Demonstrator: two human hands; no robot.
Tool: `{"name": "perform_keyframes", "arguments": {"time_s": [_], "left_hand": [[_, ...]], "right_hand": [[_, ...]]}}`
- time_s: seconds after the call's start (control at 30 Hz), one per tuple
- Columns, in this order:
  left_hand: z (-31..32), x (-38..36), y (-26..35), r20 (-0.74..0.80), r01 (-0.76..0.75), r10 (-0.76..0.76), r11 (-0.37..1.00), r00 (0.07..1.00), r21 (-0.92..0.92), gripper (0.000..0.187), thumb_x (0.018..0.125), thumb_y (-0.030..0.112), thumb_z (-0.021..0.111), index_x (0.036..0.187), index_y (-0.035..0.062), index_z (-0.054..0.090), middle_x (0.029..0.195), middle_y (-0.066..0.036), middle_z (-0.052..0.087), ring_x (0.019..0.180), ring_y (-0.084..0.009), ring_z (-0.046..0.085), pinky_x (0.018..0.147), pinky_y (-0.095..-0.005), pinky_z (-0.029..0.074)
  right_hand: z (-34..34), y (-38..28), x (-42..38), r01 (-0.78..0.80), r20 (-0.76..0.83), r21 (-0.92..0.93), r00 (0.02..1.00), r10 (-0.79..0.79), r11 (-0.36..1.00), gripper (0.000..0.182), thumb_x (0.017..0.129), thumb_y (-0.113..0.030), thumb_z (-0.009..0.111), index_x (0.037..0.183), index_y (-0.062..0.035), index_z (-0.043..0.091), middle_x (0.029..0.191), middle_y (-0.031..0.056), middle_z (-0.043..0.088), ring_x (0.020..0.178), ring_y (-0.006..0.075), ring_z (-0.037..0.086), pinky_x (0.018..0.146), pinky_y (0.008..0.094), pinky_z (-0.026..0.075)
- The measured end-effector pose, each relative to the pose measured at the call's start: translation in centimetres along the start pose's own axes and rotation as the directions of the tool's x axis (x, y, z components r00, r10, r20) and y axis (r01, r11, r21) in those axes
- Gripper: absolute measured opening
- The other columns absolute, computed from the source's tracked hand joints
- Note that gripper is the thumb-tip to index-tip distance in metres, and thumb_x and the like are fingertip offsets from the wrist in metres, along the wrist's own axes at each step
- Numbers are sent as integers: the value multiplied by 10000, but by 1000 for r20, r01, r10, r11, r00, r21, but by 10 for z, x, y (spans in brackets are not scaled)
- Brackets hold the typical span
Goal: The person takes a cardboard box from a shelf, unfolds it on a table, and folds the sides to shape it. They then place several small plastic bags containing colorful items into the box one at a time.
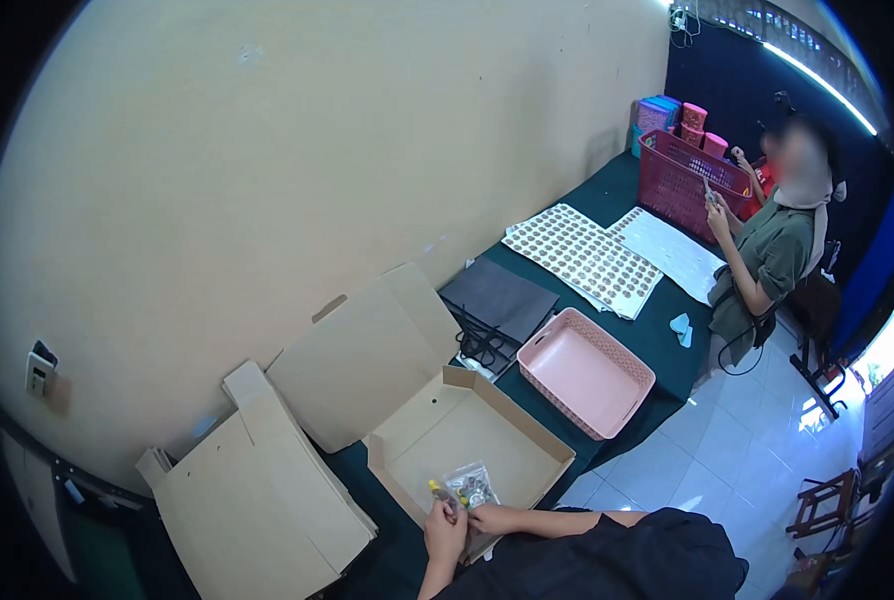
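Observation:
My left hand is closed around a small item with a yellow end; its kind is too small to make out. My right hand reaches in from the right, fingers bent, beside the left hand and against the lower edge of a clear plastic bag. Small silvery and dark pieces fill the bag. What the right fingers grip is hidden. Both hands are over the near side of an open cardboard box, whose lid leans back against the wall.
Flat cardboard boxes are stacked at left. A pink basket, dark bags and sticker sheets lie along the green-covered table. Beyond stands a maroon crate. Another person stands at the table's right side.

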State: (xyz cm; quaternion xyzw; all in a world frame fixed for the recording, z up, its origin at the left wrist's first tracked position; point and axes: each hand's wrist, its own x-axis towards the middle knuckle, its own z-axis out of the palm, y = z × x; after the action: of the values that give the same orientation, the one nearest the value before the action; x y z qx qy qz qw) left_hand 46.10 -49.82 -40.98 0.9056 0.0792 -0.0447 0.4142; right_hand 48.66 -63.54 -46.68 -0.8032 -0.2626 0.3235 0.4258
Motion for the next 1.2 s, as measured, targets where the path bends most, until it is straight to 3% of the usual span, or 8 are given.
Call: {"name": "perform_keyframes", "arguments": {"time_s": [0.1,0.2,0.27,0.47,0.6,0.87,1.03,1.2], "left_hand": [[16,4,-20,-161,-130,113,987,980,-94,286,811,300,547,775,47,420,641,-92,522,619,-241,562,529,-351,436],[23,1,-26,-105,138,-335,626,936,-767,278,855,319,525,834,55,440,666,-57,541,633,-169,563,559,-293,464],[2,-1,-9,411,478,-259,302,874,-825,255,899,322,456,870,73,505,725,-43,554,647,-136,545,603,-265,479],[6,-2,-28,335,390,-224,288,915,-874,241,885,233,515,935,1,558,833,-55,603,726,-143,595,662,-271,501],[5,-5,-33,329,401,-257,325,909,-856,218,864,153,545,948,-48,540,865,-107,610,813,-194,621,704,-285,527],[16,-3,-25,460,497,-194,255,867,-829,239,862,132,544,1028,-33,494,884,-102,613,745,-185,627,648,-253,535],[18,-6,-23,474,510,-188,290,860,-810,430,796,13,599,1148,-36,357,919,-157,597,800,-237,627,693,-298,545],[10,-3,-22,480,491,-104,242,871,-837,473,778,-26,602,1171,-31,340,942,-170,588,827,-241,626,726,-313,541]], "right_hand": [[-4,1,5,-169,9,526,981,193,834,333,944,-234,307,835,-32,548,710,39,565,644,112,546,604,256,467],[-3,4,6,-12,-91,651,991,94,759,359,929,-362,361,825,-66,535,685,2,548,589,92,517,521,233,428],[-3,-4,2,7,-105,655,991,82,756,350,922,-374,386,813,-79,537,667,-16,527,571,72,490,502,214,406],[-4,7,2,35,-147,531,988,51,847,292,924,-291,382,842,-69,553,648,-8,510,598,80,508,554,223,423],[-21,-1,-13,-20,-85,872,978,192,489,302,901,-313,432,907,-31,542,694,40,569,641,139,602,560,230,459],[-36,-3,-21,-50,-156,730,959,237,682,481,857,-470,484,707,-25,593,641,45,590,557,111,556,543,220,455],[-52,-25,-30,-354,-117,252,913,391,901,505,860,-478,473,662,-26,578,567,21,549,550,95,519,530,217,416],[-61,-11,-27,-136,55,556,990,127,820,473,884,-445,449,671,-45,582,580,-4,524,552,79,484,545,219,398]]}}
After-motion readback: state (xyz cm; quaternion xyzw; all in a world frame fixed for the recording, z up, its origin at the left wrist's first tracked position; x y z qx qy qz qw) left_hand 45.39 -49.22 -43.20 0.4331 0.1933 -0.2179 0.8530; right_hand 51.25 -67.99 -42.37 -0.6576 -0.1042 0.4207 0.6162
